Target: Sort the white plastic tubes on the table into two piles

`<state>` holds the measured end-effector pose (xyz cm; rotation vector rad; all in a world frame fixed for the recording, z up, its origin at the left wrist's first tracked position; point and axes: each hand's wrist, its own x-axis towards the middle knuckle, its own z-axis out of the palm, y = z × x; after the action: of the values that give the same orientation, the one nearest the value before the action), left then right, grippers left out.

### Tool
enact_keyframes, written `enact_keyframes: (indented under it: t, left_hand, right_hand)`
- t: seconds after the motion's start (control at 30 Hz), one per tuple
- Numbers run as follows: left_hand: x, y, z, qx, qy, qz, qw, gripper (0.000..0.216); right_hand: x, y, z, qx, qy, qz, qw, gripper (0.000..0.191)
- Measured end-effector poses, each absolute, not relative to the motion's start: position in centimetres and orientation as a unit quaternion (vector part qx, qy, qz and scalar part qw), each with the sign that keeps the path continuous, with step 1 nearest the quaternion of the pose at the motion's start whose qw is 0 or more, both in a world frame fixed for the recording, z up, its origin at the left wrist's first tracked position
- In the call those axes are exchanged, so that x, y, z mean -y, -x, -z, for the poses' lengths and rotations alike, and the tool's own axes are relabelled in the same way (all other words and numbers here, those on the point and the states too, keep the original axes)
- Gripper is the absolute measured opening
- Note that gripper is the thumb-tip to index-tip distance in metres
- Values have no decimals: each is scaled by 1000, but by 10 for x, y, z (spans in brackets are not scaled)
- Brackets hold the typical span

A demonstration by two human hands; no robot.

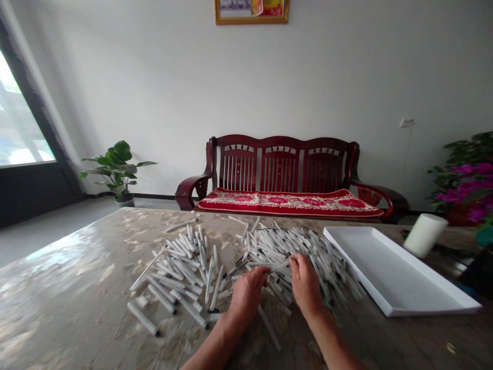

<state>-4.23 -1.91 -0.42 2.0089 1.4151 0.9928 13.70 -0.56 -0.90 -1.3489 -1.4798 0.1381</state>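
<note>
Between my two hands is a slim white pen [279, 265], held level just above the table. The fingers of my left hand [248, 292] are closed on its left end, while my right hand [307, 283] pinches the right end. Behind and beside my right hand spreads a large pile of whitish pens [308, 249], many with black tips. A smaller heap of similar pens [181, 270] lies left of my left hand, pointing in several directions. My fingers hide both ends of the held pen.
A shallow white tray [408, 277] stands right of the large pile, with a white cylinder [425, 235] behind it. Patterned cloth covers the table [77, 303]. Beyond are a red wooden bench [283, 174], a potted plant [119, 167] and purple flowers [468, 185].
</note>
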Motion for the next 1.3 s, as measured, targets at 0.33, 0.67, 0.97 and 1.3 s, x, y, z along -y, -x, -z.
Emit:
enact_keyframes:
  t: [0.33,0.67,0.97,1.3]
  left_hand:
    - [21,42,5,-539,-732,-349,227,33]
    - [17,55,9,-545,-742,-372,118,28]
    - [7,53,1,-535,-745,-394,64,41]
    - [18,120,-38,-762,-627,-162,24,28]
  right_hand:
    - [2,-143,13,619,567,-60,541,26]
    - [-14,-184,10,461,667,3,585,36]
    - [-4,-177,1,487,642,55,589,34]
    - [56,-78,-7,897,351,-117,241,46]
